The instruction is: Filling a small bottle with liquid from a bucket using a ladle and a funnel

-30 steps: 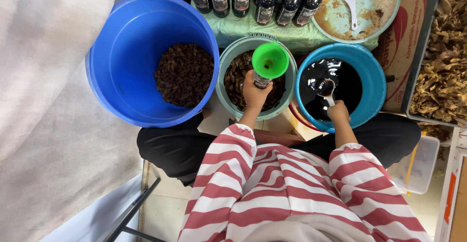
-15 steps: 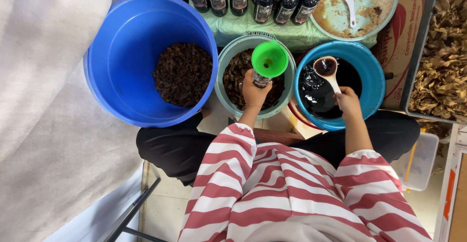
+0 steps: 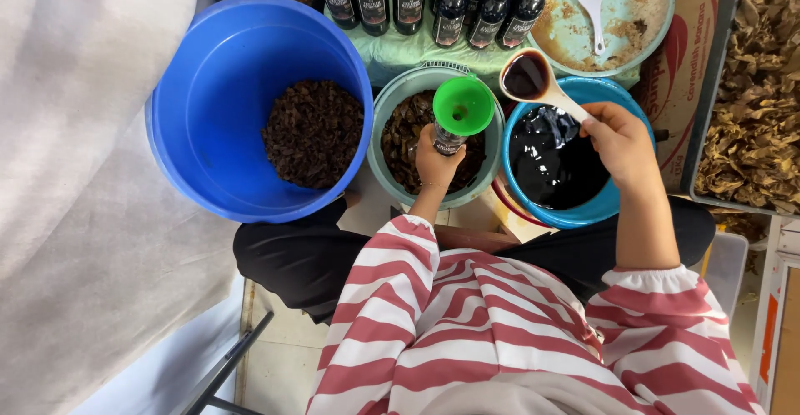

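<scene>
Left hand (image 3: 439, 161) grips a bottle (image 3: 447, 139) topped by a green funnel (image 3: 463, 107); right hand (image 3: 618, 138) grasps a ladle (image 3: 533, 81) of dark liquid above a blue bowl (image 3: 604, 207); far off, capped bottles (image 3: 433, 2).

Dark labelled bottles (image 3: 433, 2) stand in a row top centre; a brown printed carton (image 3: 683, 57) sits upper right.

Single head-mounted view: I look almost straight down from above my own striped sleeves, facing forward over my lap, at close working range. My left hand (image 3: 435, 158) sits near frame centre, its fingers just below a green funnel (image 3: 463, 107); my right hand (image 3: 621, 136) lies right of centre, its fingers on a ladle (image 3: 537, 84). Only this one view is available, so it shares no part of the scene with another.
</scene>
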